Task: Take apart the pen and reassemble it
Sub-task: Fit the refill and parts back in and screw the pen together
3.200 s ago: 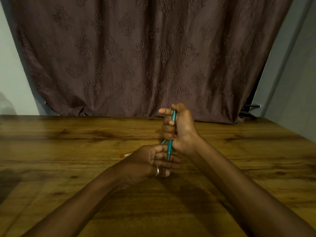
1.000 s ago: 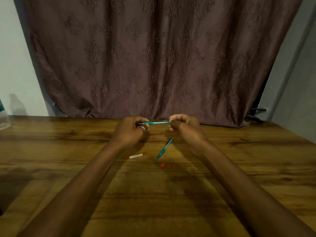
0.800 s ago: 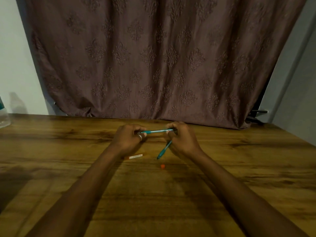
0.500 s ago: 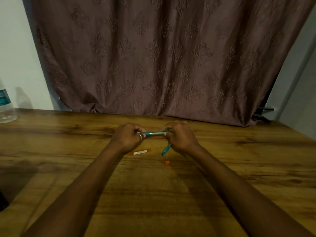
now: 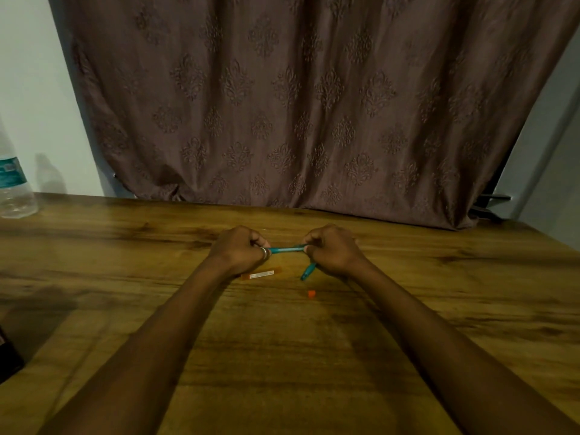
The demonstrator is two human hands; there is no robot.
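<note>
Clutter on the table [image 5: 314,372] is sparse: an orange-and-white tube [image 5: 262,274] lies flat just below the left hand [image 5: 237,251], its long axis nearly left-right; a small orange piece [image 5: 311,293] lies alone nearer the viewer, below the right hand [image 5: 334,249]; a teal part [image 5: 307,271] projects down and to the left from under the right hand, its lower end at or near the wood, and whether the fingers grip it cannot be told. A clear bottle [image 5: 14,189] stands at the far left edge, well apart from the work; a dark object [image 5: 8,356] sits at the near left edge; a patterned curtain [image 5: 298,105] hangs behind the table's far edge.

Open wood extends on both sides of the hands and toward the viewer between the forearms; the far edge lies close behind the knuckles.

The barrel [image 5: 287,248] is held above the table between the two hands; its long axis runs almost level, left to right, the right end slightly higher. Both hands are curled closed, each pinching one end of the barrel; a ring [image 5: 264,253] shows on the left hand beside the barrel's left end; which end is the tip cannot be told.
</note>
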